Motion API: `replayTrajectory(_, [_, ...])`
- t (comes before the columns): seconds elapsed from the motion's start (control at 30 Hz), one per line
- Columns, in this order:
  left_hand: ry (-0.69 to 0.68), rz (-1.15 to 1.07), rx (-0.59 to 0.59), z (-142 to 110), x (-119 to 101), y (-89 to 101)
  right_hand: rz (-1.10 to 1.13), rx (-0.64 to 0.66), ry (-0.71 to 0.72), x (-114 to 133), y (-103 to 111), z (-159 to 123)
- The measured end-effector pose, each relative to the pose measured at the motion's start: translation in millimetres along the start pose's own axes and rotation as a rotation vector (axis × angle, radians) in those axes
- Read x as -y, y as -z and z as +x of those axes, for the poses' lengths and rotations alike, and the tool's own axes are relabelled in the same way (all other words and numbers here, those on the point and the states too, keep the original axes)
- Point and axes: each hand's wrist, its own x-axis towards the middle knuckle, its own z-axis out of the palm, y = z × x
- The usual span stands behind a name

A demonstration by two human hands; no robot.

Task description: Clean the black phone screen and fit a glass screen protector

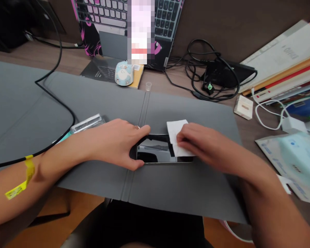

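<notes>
A black phone (155,151) lies flat on the grey mat (93,100), screen up. My left hand (119,143) grips the phone's left end between thumb and fingers, with a ring on one finger. My right hand (204,146) presses a white wipe (177,132) onto the right part of the screen, fingers closed over it. A yellow band is around my left wrist.
A black cable (55,96) crosses the mat at left, next to a clear packet (88,123). A laptop (129,20) and small mouse (124,73) stand behind. Tangled cables (209,74), a white box (243,107), stacked folders (286,65) and a charger (291,124) fill the right.
</notes>
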Motion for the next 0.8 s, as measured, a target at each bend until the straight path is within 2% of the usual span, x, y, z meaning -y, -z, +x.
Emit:
replayTrajectory(0.2, [-0.03, 0.012, -0.019, 1, 1, 1.8, -0.054, 0.015, 0.084, 25, -30, 27])
replayTrajectory(0.33, [-0.07, -0.007, -0.037, 2, 3, 3.0, -0.099, -0.002, 0.104, 34, -39, 35])
replayTrajectory(0.63, [-0.149, -0.009, -0.094, 5, 14, -1.8, 0.042, 0.063, -0.189, 32, -20, -4])
replayTrajectory(0.7, [-0.151, -0.009, -0.101, 5, 15, -2.2, 0.044, 0.075, -0.195, 35, -19, 0])
replayTrajectory(0.8, [-0.162, -0.025, -0.115, 5, 16, -2.3, 0.031, 0.099, -0.135, 44, -25, 23])
